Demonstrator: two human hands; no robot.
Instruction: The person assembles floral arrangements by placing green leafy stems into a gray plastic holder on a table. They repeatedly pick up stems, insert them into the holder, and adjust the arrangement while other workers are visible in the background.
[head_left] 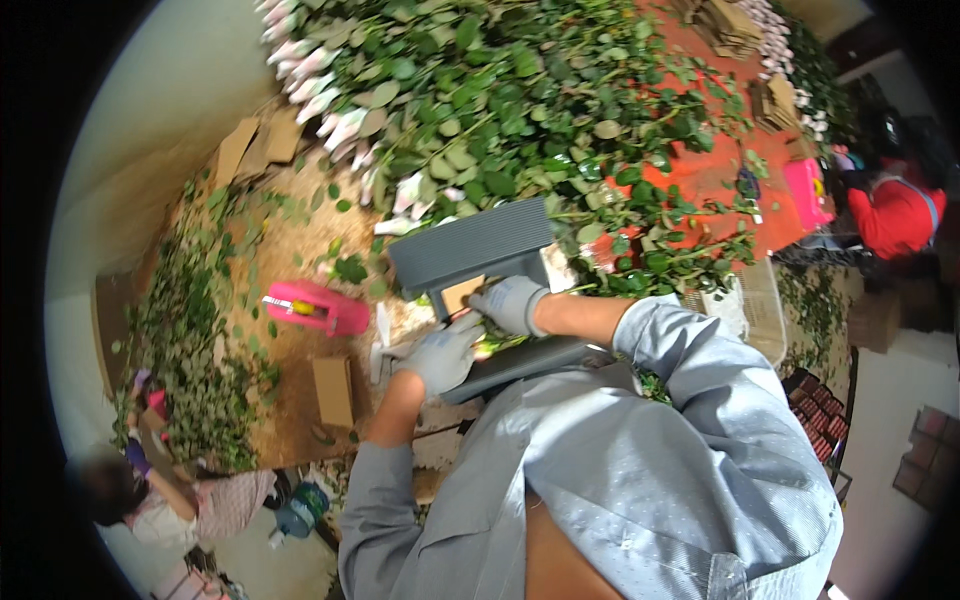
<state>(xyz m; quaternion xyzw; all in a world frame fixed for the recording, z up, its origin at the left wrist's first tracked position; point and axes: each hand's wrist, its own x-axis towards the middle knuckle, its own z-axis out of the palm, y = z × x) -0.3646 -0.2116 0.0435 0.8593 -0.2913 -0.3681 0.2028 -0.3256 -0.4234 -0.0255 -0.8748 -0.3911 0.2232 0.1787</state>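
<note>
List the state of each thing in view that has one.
Left hand, gloved, beside right hand
Right hand, gloved, fingers bent
Small cardboard piece, partly covered by right hand
Pink tape dispenser, set down, unheld
Cardboard beside the dispenser, lying unheld
Leafy stems, heaped

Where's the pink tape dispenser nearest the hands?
The pink tape dispenser lies left of centre in the head view, on the wooden table, beyond the cardboard piece and left of the grey stand.

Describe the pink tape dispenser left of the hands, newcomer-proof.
In front of the leafy stem heap, find the grey ribbed stand. On the brown tabletop left of it, beyond a flat cardboard rectangle, lies the tape dispenser: bright pink with yellow inside, unlike its grey and brown neighbours.
</note>
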